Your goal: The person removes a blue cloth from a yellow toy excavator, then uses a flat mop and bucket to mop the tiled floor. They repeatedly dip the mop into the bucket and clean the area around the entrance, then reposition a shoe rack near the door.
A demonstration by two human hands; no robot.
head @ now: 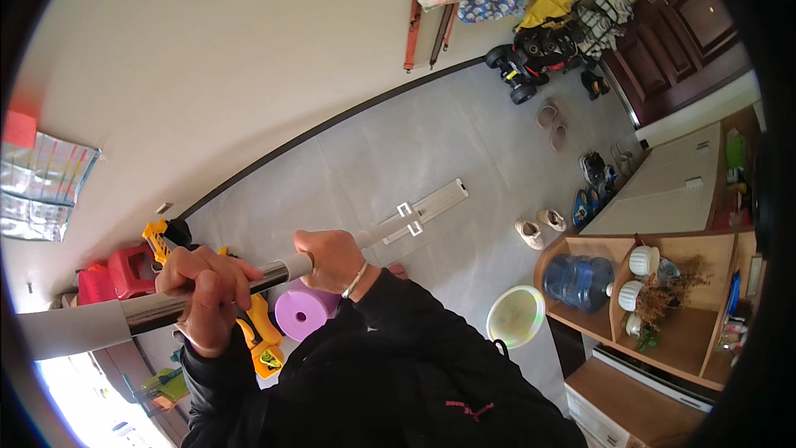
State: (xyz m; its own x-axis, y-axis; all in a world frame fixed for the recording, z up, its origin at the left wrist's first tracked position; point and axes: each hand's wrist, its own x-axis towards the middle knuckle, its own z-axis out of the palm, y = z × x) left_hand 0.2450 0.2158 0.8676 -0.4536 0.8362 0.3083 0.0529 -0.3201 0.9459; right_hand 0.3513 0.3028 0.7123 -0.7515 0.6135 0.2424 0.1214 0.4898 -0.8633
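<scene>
A flat mop lies across my view, its long pole running from the near left down to the floor. My left hand (208,298) curls around the shiny metal upper part of the mop pole (155,311), above which a thick white grip section continues to the left. Lower down, my right hand (336,261) is closed around the white sleeve of the pole. The flat mop head (443,200) rests on the grey tiles, with a white bracket (409,219) where the pole joins it. The underside of the head is hidden.
Beside the pole lie a purple rolled mat (303,314), a yellow toy (261,330) and a red plastic stool (132,269). A bin (515,316) stands by the wooden shelf (678,348). Light shoes (540,228), slippers (552,127) and a black toy vehicle (519,71) sit toward the door (678,37).
</scene>
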